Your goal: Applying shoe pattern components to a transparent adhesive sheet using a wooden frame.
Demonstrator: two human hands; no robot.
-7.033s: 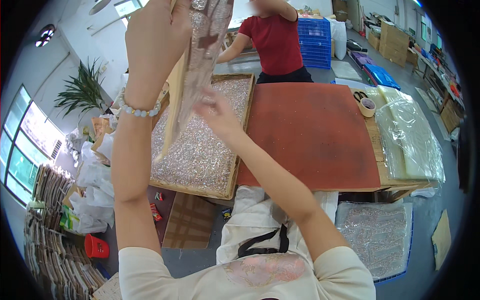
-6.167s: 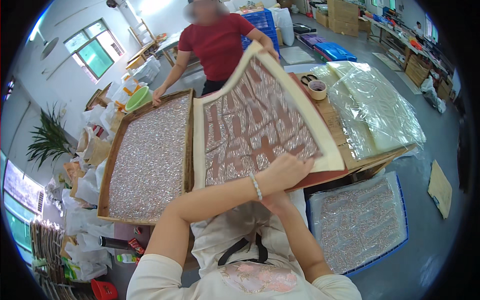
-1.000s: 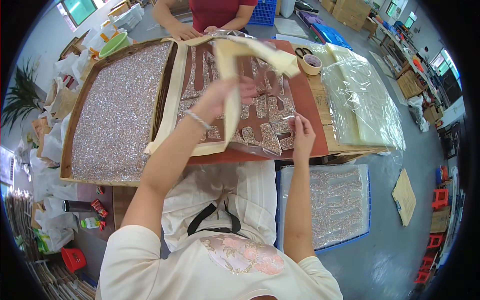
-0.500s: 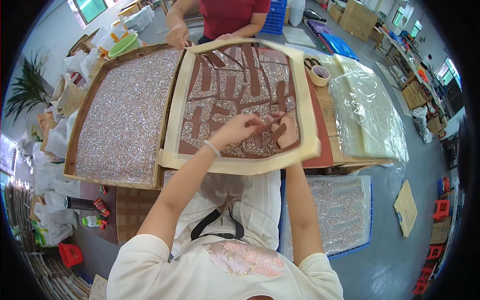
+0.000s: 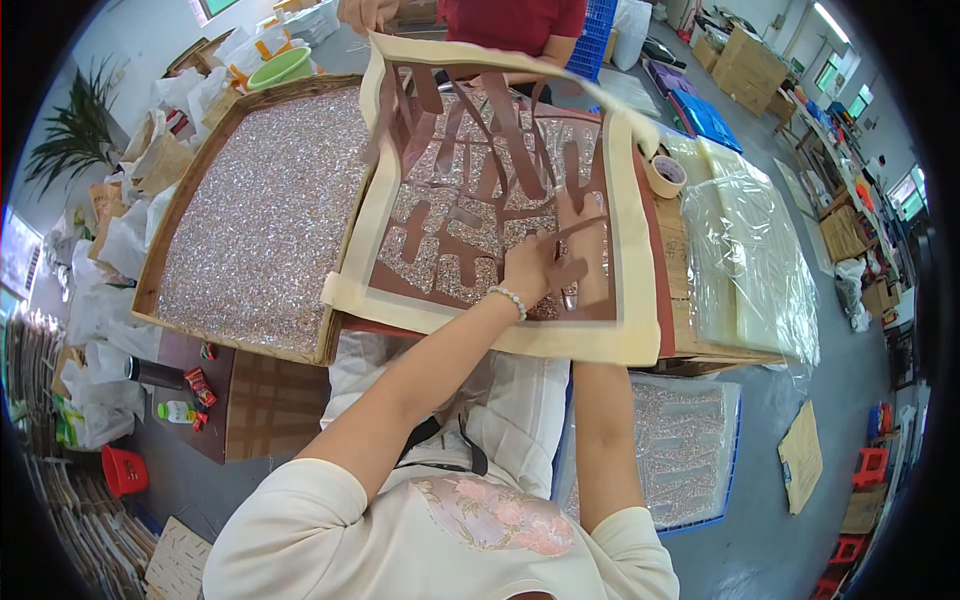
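A clear stencil sheet [image 5: 452, 246] with brown shapes and a wide cream border lies tilted over glittering grains, its far edge raised. My left hand [image 5: 528, 272] is above the sheet, fingers closed at a thin brown strip near its right side. Seen through the sheet, my right hand [image 5: 592, 262] is underneath, its fingers stretched away from me and partly covered by brown strips. The right forearm passes below the cream border. Across from me, a co-worker's hand [image 5: 368, 12] is at the raised far left corner.
To the left stands a shallow wooden tray [image 5: 345, 290] full of glittering grains. A tape roll [image 5: 666, 176] and plastic-wrapped sheets [image 5: 755, 260] lie on the right. Below the right table edge, a blue crate [image 5: 728, 500] holds another patterned sheet. A cardboard box [image 5: 275, 400] is lower left.
The sheet's far edge has risen, its far left corner lifting with the co-worker's hand. My left hand has shifted right, and my right hand now reaches farther under the sheet.
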